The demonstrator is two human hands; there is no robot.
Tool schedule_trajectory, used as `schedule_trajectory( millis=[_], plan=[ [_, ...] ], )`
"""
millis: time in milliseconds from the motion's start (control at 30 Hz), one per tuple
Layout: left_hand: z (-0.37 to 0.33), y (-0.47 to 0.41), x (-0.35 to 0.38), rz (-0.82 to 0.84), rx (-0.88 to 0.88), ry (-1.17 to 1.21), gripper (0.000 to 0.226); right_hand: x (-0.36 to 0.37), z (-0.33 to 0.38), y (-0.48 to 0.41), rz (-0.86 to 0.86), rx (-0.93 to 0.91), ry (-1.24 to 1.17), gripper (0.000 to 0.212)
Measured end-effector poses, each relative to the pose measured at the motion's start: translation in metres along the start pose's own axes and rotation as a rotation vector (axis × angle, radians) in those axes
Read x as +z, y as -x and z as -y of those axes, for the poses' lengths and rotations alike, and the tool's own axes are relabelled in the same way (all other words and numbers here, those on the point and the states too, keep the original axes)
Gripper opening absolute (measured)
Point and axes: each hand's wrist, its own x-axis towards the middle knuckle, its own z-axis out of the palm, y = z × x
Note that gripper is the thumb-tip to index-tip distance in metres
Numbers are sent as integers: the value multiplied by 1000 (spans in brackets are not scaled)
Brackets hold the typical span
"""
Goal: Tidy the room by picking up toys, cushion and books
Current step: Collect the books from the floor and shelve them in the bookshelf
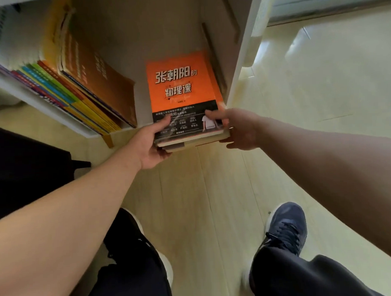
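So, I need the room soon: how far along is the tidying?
Done: a row of books already leans in the shelf. In hand: left hand and right hand hold a stack topped by an orange book, partly inside the shelf. Left: pushing it fully in; toys and cushion are out of view.

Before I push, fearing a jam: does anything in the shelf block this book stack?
Nothing visible does. The left hand and right hand hold the stack; the shelf beyond looks bare, with leaning books off to its left.
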Motion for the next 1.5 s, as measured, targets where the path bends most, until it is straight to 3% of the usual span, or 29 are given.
schedule_trajectory(
  millis=[67, 200, 333, 433, 567, 667, 967, 1100, 1233, 1367, 1500],
  plan=[
    [8, 5, -10, 62, -23, -22, 35, -2, -13, 1, 46, -5, -58, 85],
    [11, 0, -17, 134, -26, -57, 35, 0, -19, 0, 66, -67, -78, 53],
    [12, -13, -22, 183, -30, -10, 42, -9, -30, -13, 64, -61, 34, 54],
    [21, -27, -26, 145, -22, -190, 70, -12, -40, -29, 99, -65, 152, 62],
    [38, -42, -37, 167, 17, -404, 87, -11, -53, -46, 126, -69, 359, 94],
    [51, -47, -41, 134, 93, -525, 95, -13, -69, -54, 111, -157, 405, 93],
    [67, -41, -17, -139, 290, -810, 68, -14, -97, -58, -239, -313, 580, 108],
    [70, -39, -11, -154, 261, -893, 64, -16, -103, -65, -266, -310, 587, 100],
    [64, -44, -15, -97, 181, -1035, 60, -15, -101, -61, -193, -292, 440, 92],
    [57, -43, -22, -47, 112, -904, 58, -14, -102, -58, -167, -299, 398, 84],
    [53, -40, -35, 62, -75, -401, 67, -14, -104, -55, -147, -291, 386, 74]
  ],
)
